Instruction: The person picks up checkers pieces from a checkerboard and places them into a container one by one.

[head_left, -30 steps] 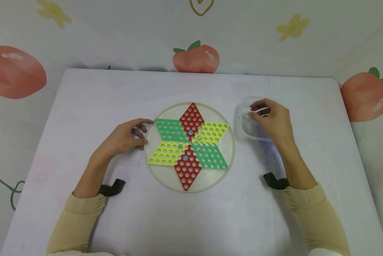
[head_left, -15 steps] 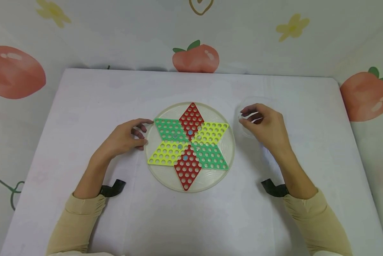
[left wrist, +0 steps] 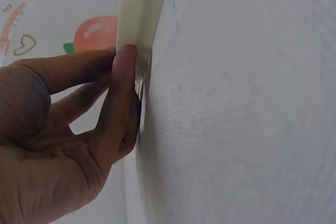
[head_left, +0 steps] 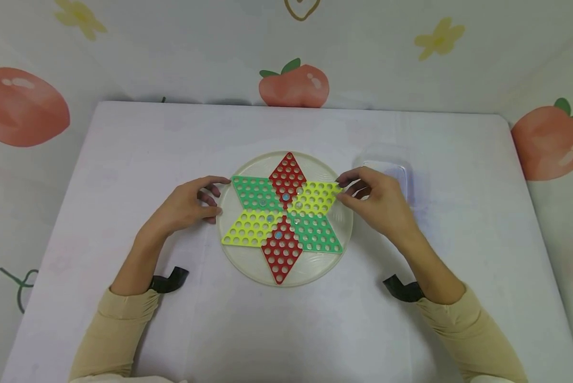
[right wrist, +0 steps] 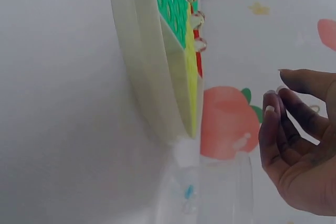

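A round cream Chinese checkers board (head_left: 238,260) with a red, green and yellow star lies mid-table. Clear and bluish glass marbles (head_left: 278,234) sit in holes around its centre. My left hand (head_left: 183,205) is at the board's left rim, with index finger and thumb touching the edge at separate spots. In the left wrist view the thumb (left wrist: 125,66) lies against the rim's outer wall. My right hand (head_left: 375,199) hovers over the right yellow point, thumb and fingertips drawn close together. I cannot tell whether a marble is between them.
A clear plastic box (head_left: 406,178) stands right of the board, partly behind my right hand. Small bluish marbles (right wrist: 189,191) show inside it in the right wrist view. The white table (head_left: 248,330) backs onto a wall cloth printed with peaches.
My right hand has moved left out of the clear box to the board's right edge. The left hand and the board have stayed in place.
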`<state>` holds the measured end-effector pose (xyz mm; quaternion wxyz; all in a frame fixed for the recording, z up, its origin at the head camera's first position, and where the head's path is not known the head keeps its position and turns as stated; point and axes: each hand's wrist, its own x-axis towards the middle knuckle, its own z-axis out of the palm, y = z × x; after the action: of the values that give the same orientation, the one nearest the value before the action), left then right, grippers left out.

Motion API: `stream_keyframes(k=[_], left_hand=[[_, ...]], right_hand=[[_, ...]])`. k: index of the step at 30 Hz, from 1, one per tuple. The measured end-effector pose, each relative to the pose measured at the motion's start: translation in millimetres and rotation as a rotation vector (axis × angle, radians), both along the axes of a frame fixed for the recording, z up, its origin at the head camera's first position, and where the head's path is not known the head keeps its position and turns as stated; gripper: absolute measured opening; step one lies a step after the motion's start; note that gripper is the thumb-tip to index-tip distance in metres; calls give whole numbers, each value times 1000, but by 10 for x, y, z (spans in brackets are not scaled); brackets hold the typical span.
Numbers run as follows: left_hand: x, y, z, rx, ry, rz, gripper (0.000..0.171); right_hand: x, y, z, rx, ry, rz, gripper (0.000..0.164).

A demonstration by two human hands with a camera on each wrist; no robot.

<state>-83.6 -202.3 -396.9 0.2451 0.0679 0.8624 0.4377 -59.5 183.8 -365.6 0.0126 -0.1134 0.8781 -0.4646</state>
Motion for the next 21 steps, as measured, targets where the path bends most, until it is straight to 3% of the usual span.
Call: stream_keyframes(k=[13,21], left_hand=[[-6,19,26,-11,1,-3,61],[10,8,23,-13,-10,-5,63]], right_hand=[[17,-144,-156,-82,-92,134,29],[24,-276,-326,-61,-128,254,28]])
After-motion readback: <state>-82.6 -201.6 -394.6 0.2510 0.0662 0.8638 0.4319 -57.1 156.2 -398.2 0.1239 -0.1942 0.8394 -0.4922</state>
